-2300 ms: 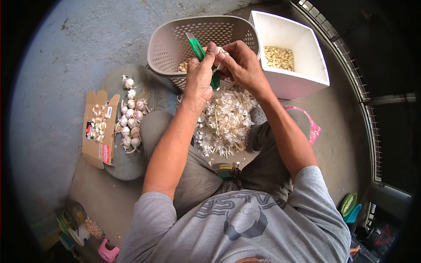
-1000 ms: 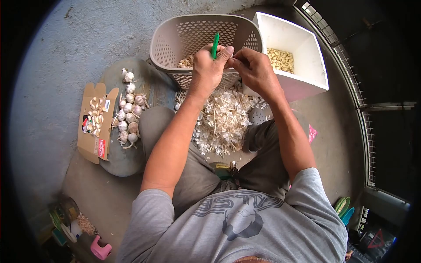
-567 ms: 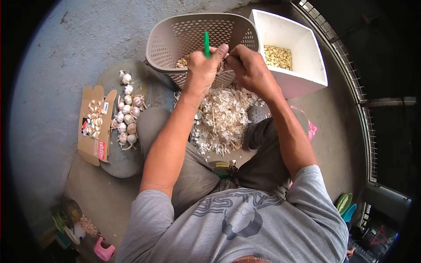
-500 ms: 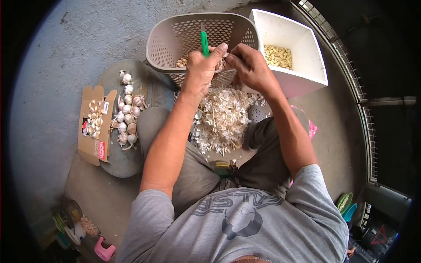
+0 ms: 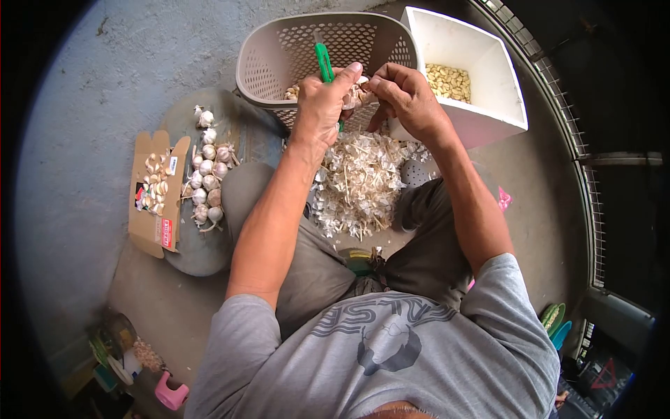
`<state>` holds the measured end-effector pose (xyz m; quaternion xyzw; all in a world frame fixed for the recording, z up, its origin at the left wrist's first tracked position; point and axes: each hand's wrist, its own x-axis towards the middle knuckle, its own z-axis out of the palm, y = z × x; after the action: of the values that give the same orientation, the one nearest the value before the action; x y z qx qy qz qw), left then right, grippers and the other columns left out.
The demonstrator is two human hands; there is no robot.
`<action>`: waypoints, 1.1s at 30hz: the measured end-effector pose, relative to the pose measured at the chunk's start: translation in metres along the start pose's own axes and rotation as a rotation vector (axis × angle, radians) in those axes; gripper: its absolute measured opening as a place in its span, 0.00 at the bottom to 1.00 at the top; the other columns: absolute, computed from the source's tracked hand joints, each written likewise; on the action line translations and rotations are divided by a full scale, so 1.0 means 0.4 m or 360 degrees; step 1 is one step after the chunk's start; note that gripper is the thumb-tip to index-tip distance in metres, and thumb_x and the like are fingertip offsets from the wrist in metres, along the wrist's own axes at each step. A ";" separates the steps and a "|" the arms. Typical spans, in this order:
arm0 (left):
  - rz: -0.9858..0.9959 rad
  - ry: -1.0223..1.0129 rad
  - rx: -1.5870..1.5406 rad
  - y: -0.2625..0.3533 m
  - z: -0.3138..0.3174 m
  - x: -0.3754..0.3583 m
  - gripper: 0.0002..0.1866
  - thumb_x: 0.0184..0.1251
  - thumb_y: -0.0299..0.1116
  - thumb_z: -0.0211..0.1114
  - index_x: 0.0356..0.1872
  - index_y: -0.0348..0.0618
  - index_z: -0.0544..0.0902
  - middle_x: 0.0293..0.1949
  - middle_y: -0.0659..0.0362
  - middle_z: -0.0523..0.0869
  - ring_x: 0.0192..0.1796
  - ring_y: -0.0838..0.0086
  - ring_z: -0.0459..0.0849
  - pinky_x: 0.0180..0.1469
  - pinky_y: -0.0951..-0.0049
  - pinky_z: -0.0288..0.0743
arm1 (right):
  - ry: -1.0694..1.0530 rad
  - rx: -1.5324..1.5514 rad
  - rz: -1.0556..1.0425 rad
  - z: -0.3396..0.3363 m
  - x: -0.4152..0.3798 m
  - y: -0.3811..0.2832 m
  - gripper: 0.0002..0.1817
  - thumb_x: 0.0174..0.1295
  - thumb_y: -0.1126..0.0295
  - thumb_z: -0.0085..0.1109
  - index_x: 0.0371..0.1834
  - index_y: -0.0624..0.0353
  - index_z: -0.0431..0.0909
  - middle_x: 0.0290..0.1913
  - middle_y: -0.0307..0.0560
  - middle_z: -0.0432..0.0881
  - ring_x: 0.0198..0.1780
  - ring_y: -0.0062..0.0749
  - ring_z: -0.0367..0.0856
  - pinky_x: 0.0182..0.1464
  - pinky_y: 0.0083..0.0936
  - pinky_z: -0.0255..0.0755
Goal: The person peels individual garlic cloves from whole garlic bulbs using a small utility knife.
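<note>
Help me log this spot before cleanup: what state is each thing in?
Green knife: blade out, in left hand
Handled garlic: held up, at right hand's fingertips
Basket: upright, open, cloves inside
White box: open, pale cloves inside
Cardboard box: flaps open, loose cloves on it
Whole bulbs: unpeeled, clustered
Skins: loose, heaped

"FRAGILE" on cardboard box (red label); shirt lettering unclear

Blue-gray, seemingly rough plastered wall

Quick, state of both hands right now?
Left hand: closed, holding green cutter, with garlic at its fingers.
Right hand: fingers bent at the garlic; grip cannot be told.
</note>
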<state>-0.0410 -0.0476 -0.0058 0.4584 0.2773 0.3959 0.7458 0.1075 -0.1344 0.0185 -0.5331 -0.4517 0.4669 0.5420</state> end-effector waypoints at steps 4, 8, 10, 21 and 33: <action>0.0090 0.0101 -0.0153 0.021 -0.014 0.015 0.14 0.70 0.42 0.73 0.34 0.43 0.85 0.24 0.66 0.83 0.22 0.84 0.77 0.20 0.81 0.64 | 0.0152 -0.0058 -0.0180 -0.038 -0.007 -0.013 0.16 0.78 0.62 0.56 0.42 0.67 0.77 0.29 0.39 0.77 0.24 0.17 0.75 0.34 0.30 0.88; 0.0224 0.0008 0.0058 0.009 -0.028 0.024 0.16 0.71 0.46 0.73 0.36 0.43 0.84 0.28 0.65 0.85 0.26 0.85 0.79 0.23 0.83 0.67 | 0.0275 -0.0698 -0.0294 -0.021 -0.010 -0.029 0.21 0.76 0.55 0.60 0.40 0.67 0.80 0.28 0.44 0.81 0.26 0.23 0.75 0.29 0.28 0.75; 0.0301 -0.0074 0.0127 0.008 0.008 0.006 0.17 0.71 0.47 0.72 0.37 0.42 0.85 0.27 0.66 0.84 0.26 0.86 0.78 0.26 0.83 0.69 | 0.0283 -0.1052 -0.0412 0.011 -0.020 -0.041 0.24 0.72 0.51 0.64 0.38 0.68 0.81 0.24 0.46 0.79 0.25 0.27 0.73 0.27 0.32 0.68; 0.0129 -0.0177 0.0162 0.011 0.004 0.007 0.21 0.70 0.53 0.71 0.37 0.44 0.84 0.28 0.67 0.82 0.27 0.85 0.79 0.27 0.81 0.75 | 0.0174 -0.0204 -0.0089 0.026 0.006 0.006 0.27 0.65 0.49 0.72 0.40 0.67 0.76 0.26 0.46 0.81 0.25 0.22 0.77 0.25 0.23 0.72; 0.0093 0.0213 -0.0244 -0.015 0.021 0.007 0.15 0.74 0.44 0.69 0.30 0.47 0.79 0.25 0.67 0.78 0.25 0.82 0.78 0.24 0.76 0.75 | 0.0387 -0.0069 -0.0473 0.090 0.073 0.072 0.13 0.75 0.64 0.60 0.39 0.64 0.74 0.28 0.42 0.82 0.25 0.18 0.77 0.24 0.20 0.74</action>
<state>-0.0309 -0.0507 -0.0078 0.3804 0.2819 0.4672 0.7467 0.0760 -0.1000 -0.0098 -0.5246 -0.4666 0.3041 0.6440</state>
